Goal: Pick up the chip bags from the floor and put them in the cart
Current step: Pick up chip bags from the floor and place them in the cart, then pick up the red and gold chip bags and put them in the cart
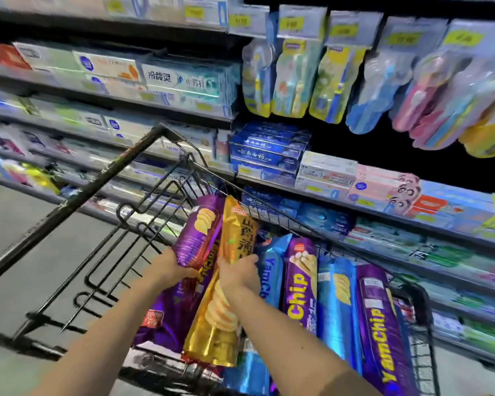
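A black wire cart (132, 158) stands in front of me with several long chip bags packed in its basket. My left hand (169, 267) grips a purple chip bag (197, 230) that leans over the left side of the basket. My right hand (237, 271) grips a gold chip bag (220, 315) right beside it. To the right stand a blue bag (272, 270), a purple YamChip bag (299, 284), another blue bag (335, 307) and a further purple YamChip bag (383, 332). No bags show on the visible floor.
Store shelves (312, 192) with toothpaste boxes run along behind the cart, close to its far side. Toothbrush packs (320, 70) hang at upper right. Grey floor (17, 224) lies to the left of the cart.
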`<action>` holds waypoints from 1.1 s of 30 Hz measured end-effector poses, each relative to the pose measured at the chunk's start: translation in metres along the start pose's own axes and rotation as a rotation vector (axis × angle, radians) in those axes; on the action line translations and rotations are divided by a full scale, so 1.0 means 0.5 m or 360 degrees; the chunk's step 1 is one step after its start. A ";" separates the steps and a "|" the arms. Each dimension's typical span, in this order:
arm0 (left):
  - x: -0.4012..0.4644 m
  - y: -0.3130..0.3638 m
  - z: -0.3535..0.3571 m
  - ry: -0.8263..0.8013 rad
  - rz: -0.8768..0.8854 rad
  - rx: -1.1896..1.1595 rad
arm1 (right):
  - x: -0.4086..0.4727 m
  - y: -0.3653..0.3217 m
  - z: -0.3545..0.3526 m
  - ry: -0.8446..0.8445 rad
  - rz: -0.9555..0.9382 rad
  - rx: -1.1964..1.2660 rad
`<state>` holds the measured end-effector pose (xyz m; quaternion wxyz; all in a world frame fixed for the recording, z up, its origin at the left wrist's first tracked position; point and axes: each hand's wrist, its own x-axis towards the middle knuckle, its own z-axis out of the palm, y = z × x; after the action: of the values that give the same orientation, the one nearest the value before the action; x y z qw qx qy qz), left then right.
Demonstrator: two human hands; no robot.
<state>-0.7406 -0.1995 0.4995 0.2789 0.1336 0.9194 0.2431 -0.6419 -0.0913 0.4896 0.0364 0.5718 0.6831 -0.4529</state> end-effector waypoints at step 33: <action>-0.808 0.758 0.839 -0.0667 0.2569 0.1552 | -0.349 1.031 -0.868 0.1254 0.0720 -0.0246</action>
<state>-0.1298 0.1231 0.5735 0.1001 0.8670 0.4823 -0.0756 0.0411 0.0316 0.5462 -0.0855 0.8307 0.5347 -0.1294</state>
